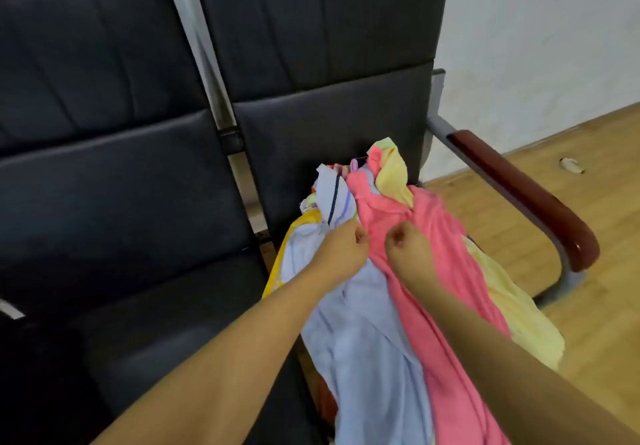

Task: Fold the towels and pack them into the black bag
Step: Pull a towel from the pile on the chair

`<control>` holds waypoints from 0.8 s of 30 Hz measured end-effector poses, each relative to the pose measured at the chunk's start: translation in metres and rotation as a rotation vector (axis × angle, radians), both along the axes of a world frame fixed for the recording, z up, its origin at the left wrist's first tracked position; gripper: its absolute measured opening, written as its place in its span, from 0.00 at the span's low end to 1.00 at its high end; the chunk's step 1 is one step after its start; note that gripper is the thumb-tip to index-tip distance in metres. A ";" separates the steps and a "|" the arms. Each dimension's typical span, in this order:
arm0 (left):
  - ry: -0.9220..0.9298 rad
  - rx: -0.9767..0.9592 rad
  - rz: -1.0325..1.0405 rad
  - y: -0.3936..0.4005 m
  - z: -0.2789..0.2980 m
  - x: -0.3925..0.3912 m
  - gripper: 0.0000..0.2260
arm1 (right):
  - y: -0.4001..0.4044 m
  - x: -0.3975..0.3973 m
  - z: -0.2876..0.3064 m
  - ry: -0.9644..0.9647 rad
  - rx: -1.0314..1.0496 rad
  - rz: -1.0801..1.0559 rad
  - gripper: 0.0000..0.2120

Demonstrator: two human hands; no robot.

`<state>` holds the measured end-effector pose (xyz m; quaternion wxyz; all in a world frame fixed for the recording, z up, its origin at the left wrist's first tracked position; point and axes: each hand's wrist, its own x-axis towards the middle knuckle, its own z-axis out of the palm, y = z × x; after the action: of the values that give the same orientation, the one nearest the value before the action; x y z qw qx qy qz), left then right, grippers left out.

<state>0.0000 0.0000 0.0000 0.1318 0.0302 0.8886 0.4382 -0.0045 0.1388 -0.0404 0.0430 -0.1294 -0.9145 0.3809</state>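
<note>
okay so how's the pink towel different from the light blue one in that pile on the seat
The pink towel is a bright solid colour; the light blue towel is pale, with a dark stripe near its upper end. Pink lies to the right, under the right hand; blue lies left, under the left hand. Both are unfolded, crumpled and draped off the seat's front edge.
</note>
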 end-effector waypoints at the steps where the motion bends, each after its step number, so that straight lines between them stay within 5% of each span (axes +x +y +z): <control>1: 0.014 -0.010 -0.044 0.005 -0.016 0.000 0.06 | 0.004 0.001 -0.019 0.009 0.054 0.017 0.05; 9: 0.229 -0.155 -0.274 0.031 -0.131 -0.028 0.16 | 0.023 0.004 -0.126 0.037 0.582 -0.032 0.16; 13: 0.341 -0.224 -0.358 0.040 -0.165 -0.040 0.21 | 0.022 0.006 -0.155 0.339 0.631 -0.090 0.11; 18: 0.506 -0.262 -0.312 0.035 -0.184 -0.046 0.21 | 0.015 0.009 -0.168 0.677 0.494 -0.117 0.10; 24: 0.704 -0.021 -0.167 0.016 -0.172 -0.022 0.07 | -0.003 0.024 -0.149 0.906 0.234 -0.012 0.13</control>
<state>-0.0218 0.0161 -0.1719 -0.1467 0.2503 0.8785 0.3796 0.0192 0.1354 -0.1889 0.4548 0.0504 -0.8395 0.2930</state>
